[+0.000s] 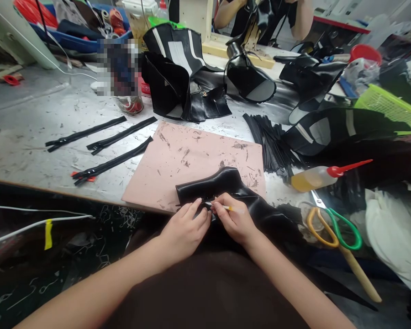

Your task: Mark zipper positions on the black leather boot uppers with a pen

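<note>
A glossy black leather boot upper [212,183] lies over the near edge of a pink board [188,151]. My left hand [188,228] is closed on the near side of this upper, its fingers bent against the leather. Between the fingertips of my right hand [234,219] is a slim white pen [230,208] with a yellow-orange part; its tip points left to my left fingertips. What the tip touches is too small to make out. Beyond the board stand more black boot uppers [167,87]. Several black zippers [113,160] lie left of the board.
Scissors [329,224] with orange and green handles lie at right, near a wooden handle [361,274] and a red-nozzled bottle [311,178]. Black strips [269,141] are heaped behind the bottle. A green basket [385,107] and a blue tub [71,43] stand farther back. Another person's arm [303,18] shows at top.
</note>
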Demonstrator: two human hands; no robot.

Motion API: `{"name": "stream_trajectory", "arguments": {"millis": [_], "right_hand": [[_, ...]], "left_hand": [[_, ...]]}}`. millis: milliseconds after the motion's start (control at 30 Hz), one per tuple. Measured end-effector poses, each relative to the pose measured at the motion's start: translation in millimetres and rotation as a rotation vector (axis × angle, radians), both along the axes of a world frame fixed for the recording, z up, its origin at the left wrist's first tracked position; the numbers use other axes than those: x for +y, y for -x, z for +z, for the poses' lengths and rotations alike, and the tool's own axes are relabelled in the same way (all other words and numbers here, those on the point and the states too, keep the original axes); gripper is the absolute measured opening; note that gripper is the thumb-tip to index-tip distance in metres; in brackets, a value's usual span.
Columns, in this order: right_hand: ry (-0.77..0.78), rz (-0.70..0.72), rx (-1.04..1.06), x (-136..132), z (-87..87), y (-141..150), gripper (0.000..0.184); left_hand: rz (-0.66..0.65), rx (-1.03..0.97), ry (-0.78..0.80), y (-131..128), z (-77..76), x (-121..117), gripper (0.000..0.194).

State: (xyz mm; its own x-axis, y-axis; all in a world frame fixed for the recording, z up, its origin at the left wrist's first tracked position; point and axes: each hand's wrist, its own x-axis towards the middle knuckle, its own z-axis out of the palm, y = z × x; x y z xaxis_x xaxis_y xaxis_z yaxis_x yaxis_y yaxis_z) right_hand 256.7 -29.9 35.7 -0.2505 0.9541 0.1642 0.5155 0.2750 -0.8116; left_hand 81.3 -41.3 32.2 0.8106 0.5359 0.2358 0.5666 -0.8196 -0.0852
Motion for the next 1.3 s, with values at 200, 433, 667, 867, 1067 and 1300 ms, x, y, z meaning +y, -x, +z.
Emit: {"name": "stream_trajectory", "arguments": {"millis": [200, 433, 667, 867, 1067, 1300], "right_hand": [[-0.022, 0.007, -0.005, -0.3, 0.9, -0.3, 0.018], [-0.016, 0.005, -0.001, -0.9, 2.3, -0.1, 0.017], [-0.042, -0.015, 0.008, -2.3, 1.5, -0.5, 0.018], [-0.067, -0.11, -0.002, -3.0, -0.3, -1.2, 0.018], [-0.04, -0.106, -0.021, -2.5, 0.3, -0.6, 0.017], [-0.032, -0.112, -0.016, -1.9, 0.9, -0.5, 0.018]], "left_hand": [[0.001, -0.007, 0.005, 0.3, -0.4, -0.2, 0.035], [0.003, -0.004, 0.018, -0.3, -0.4, -0.9, 0.036], [0.002, -0.018, 0.021, -0.6, -1.0, -0.3, 0.034], [0.003, -0.02, 0.018, -0.5, -0.9, -0.1, 0.033], [0.001, -0.005, 0.031, -0.2, 0.3, -0.6, 0.034], [0.0, -0.005, 0.033, 0.2, 0.3, -0.5, 0.033]]}}
